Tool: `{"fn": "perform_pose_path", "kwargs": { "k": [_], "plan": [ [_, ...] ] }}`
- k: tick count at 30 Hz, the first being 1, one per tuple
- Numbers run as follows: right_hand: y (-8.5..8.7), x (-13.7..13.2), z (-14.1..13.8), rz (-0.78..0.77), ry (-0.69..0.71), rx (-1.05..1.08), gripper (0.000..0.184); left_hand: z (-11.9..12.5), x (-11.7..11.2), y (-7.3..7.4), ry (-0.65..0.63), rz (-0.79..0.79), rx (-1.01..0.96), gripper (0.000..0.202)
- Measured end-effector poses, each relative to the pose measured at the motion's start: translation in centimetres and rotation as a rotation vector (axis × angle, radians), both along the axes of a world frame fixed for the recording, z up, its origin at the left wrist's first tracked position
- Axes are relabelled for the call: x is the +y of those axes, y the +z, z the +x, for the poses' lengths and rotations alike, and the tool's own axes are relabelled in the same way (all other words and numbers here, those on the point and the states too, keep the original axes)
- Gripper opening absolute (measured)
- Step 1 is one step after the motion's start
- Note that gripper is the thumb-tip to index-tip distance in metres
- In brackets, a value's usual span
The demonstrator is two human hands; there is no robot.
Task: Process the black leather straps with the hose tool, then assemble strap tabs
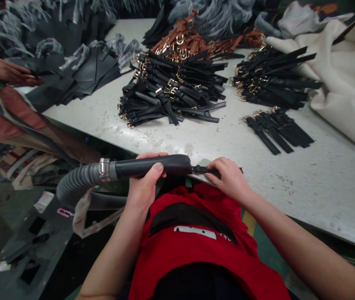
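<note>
My left hand (146, 183) is wrapped around a black nozzle (171, 163) that ends a grey ribbed hose (77, 181) with a metal clamp. My right hand (229, 177) is closed on a short black strap (202, 169) held flat at the near table edge, its end right at the nozzle's mouth. On the white table (227, 146) lie a big heap of black straps with gold buckles (171, 93), a second heap (271, 77) and a small row of black straps (277, 127).
Brown straps (189, 41) lie at the back. Cream cloth (339, 71) covers the right side. Black leather pieces (83, 75) are piled at the left, where another person's hand (8, 73) rests. The hose drops to the floor at the left.
</note>
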State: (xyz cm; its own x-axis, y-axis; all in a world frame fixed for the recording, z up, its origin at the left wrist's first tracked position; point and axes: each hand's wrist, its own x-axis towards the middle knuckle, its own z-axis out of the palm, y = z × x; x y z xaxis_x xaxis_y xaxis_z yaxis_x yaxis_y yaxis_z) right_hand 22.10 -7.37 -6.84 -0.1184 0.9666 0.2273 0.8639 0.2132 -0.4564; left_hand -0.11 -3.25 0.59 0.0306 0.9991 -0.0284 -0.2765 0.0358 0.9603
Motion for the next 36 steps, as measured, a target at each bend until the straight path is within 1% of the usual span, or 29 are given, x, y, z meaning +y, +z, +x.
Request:
{"fn": "perform_pose_path", "kwargs": {
  "k": [5,9,14,19,24,29,32,36],
  "plan": [
    [0.1,0.1,-0.1,-0.048,-0.036,0.02,0.013,0.1,-0.1,-0.3,-0.04,0.012,0.006,0.031],
    [0.2,0.4,0.0,-0.061,0.01,0.044,0.008,-0.2,-0.3,-0.6,-0.055,-0.005,0.004,0.03],
    [0.2,0.6,0.1,-0.086,-0.007,-0.006,0.013,-0.5,-0.7,-0.8,-0.057,-0.05,0.0,0.03],
    [0.2,0.6,0.1,-0.086,0.04,0.03,0.011,-0.6,-0.9,-1.0,-0.064,-0.071,-0.011,0.029],
    [0.1,0.7,0.1,-0.057,0.009,0.0,0.011,-0.7,-1.0,-1.3,-0.074,-0.079,-0.001,0.029],
    [0.2,0.4,0.5,-0.08,0.048,0.1,0.014,-0.9,-1.2,-1.6,-0.076,-0.091,0.002,0.03],
    [0.4,0.4,0.6,-0.109,0.017,0.113,0.018,-0.5,-1.4,-1.8,-0.082,-0.093,-0.008,0.03],
    [0.4,0.4,0.4,-0.086,0.004,0.072,0.018,0.9,-1.1,-2.2,-0.081,-0.083,-0.056,0.03]
  ]
}}
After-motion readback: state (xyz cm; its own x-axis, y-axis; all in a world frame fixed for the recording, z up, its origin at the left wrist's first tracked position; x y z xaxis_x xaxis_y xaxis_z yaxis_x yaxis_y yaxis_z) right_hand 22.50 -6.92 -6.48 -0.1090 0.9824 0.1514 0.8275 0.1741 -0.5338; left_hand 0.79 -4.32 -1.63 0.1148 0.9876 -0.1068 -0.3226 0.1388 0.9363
